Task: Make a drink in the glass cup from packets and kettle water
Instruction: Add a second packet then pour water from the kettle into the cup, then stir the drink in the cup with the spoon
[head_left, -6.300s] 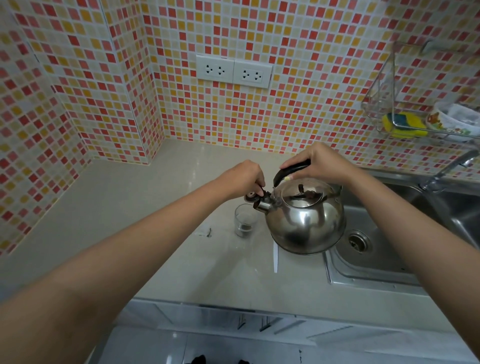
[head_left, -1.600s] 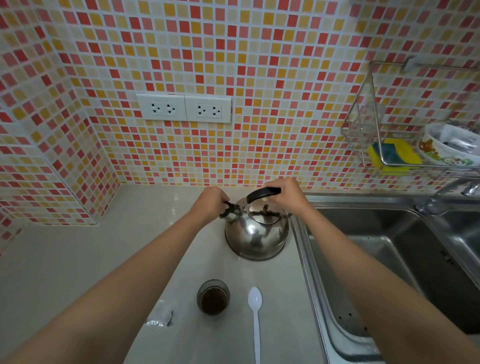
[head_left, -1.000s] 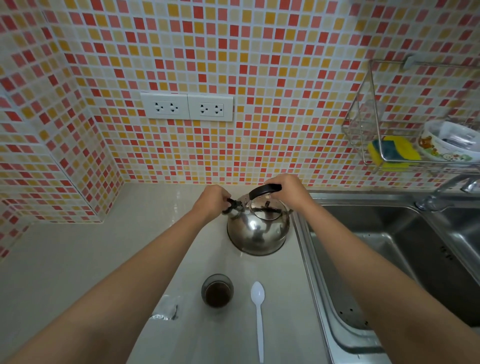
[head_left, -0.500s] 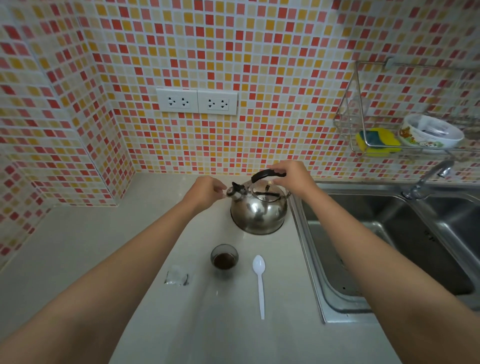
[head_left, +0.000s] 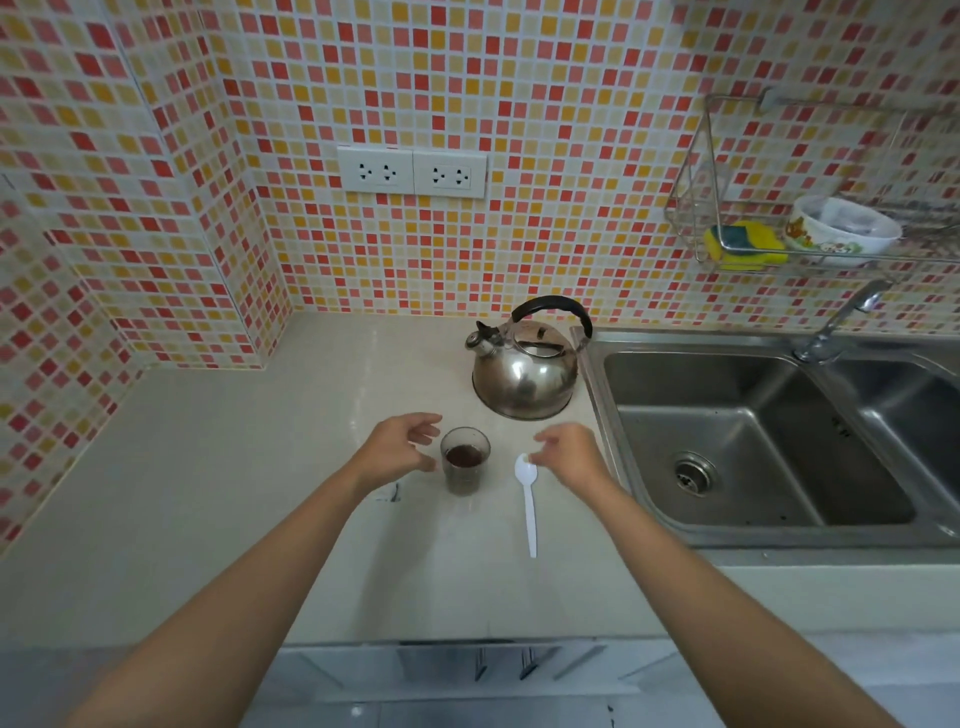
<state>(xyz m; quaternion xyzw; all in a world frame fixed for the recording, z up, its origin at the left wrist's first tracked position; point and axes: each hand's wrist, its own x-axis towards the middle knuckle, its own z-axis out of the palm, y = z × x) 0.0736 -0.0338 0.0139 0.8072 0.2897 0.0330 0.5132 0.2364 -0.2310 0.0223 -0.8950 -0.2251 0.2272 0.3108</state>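
The small glass cup (head_left: 464, 461) stands on the beige counter (head_left: 218, 467) with dark liquid in it. My left hand (head_left: 400, 446) hovers just left of the cup, fingers spread, holding nothing. A white plastic spoon (head_left: 528, 499) lies to the right of the cup, bowl end away from me. My right hand (head_left: 569, 454) is beside the spoon's bowl, fingertips at or just above it, holding nothing. The steel kettle (head_left: 524, 366) with a black handle stands behind the cup, its spout pointing left. A torn clear packet (head_left: 389, 492) is partly hidden under my left wrist.
A steel double sink (head_left: 769, 441) with a tap (head_left: 836, 322) lies directly right of the kettle and spoon. A wire rack (head_left: 696, 218) on the tiled wall holds a yellow sponge (head_left: 743, 241) and a bowl (head_left: 841, 231). Two wall sockets (head_left: 413, 171) sit above the counter.
Both hands have let go of the kettle and drawn back toward me, the left to the cup, the right to the spoon. The kettle stays where it was set down.
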